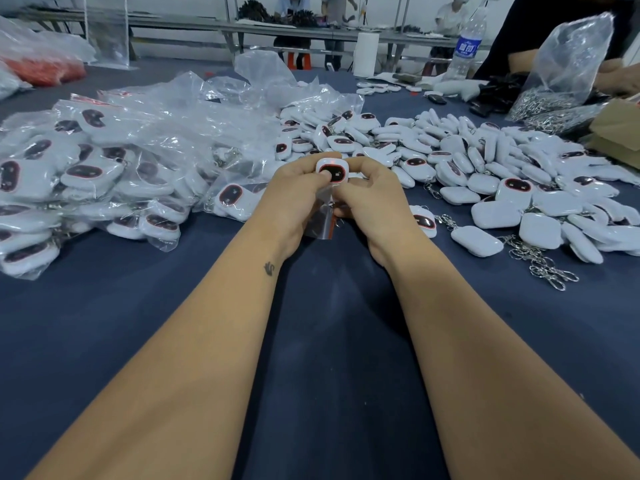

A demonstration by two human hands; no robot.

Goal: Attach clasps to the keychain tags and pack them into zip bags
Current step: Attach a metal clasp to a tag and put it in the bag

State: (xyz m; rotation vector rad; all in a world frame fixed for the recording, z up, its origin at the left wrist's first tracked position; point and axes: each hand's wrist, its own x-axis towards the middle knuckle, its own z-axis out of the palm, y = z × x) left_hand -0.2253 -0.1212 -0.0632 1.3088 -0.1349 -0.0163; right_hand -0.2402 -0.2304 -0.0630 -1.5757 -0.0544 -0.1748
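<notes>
Both hands — left hand [294, 188], right hand [367, 195] — pinch one glossy rounded-square tag [331, 172] over crinkly zip bag [320, 221].

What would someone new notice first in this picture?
Probably the two hands, left hand and right hand, gripping one white tag at centre. Then the heap of loose tags on the right and the bagged tags piled left.

white keychain tag [331, 172] upright above zip bag [320, 223], loose tags [491, 174] heaped right
</notes>
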